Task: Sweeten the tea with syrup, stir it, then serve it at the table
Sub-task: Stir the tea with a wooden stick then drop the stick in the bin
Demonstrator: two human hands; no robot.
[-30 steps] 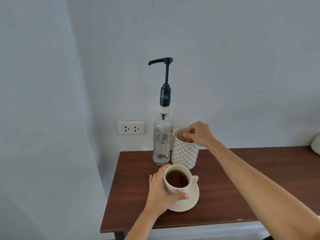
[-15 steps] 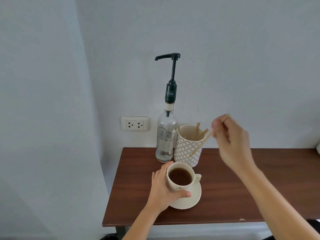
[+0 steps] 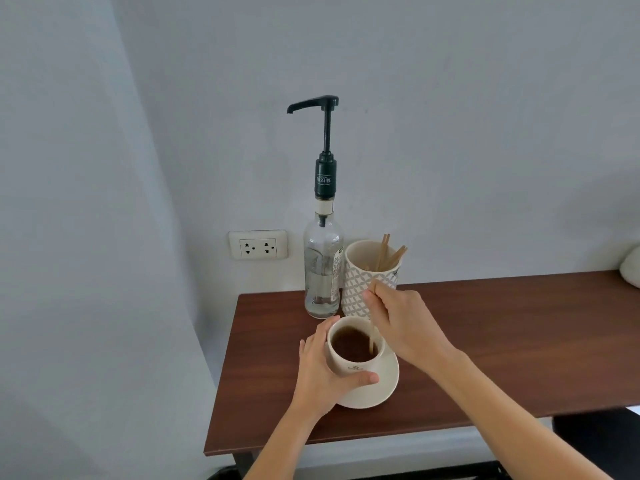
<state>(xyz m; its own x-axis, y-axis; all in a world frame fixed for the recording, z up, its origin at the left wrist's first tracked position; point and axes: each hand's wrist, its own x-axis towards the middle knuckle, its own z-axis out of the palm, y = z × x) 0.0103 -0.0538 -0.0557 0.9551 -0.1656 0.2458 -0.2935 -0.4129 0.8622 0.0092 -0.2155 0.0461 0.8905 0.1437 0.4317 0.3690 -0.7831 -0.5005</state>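
1. Cup (image 3: 349, 362) of tea on saucer (image 3: 384, 389), near table (image 3: 502, 341) front-left corner.
2. Left hand (image 3: 320, 372) fingers wrapped around cup.
3. Right hand (image 3: 401, 323) fingers pinched on wooden stirrer (image 3: 371, 344), tip dipped in tea.
4. Syrup bottle (image 3: 322, 271) just behind, beside stirrer holder (image 3: 360, 285).

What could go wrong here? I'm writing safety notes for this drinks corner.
1. The cream cup of dark tea is fairly full; brisk stirring with the thin wooden stick in the right hand could slop tea onto the cream saucer.
2. The right hand works beside the patterned stick holder and the clear glass pump bottle; a wide stroke might knock them.
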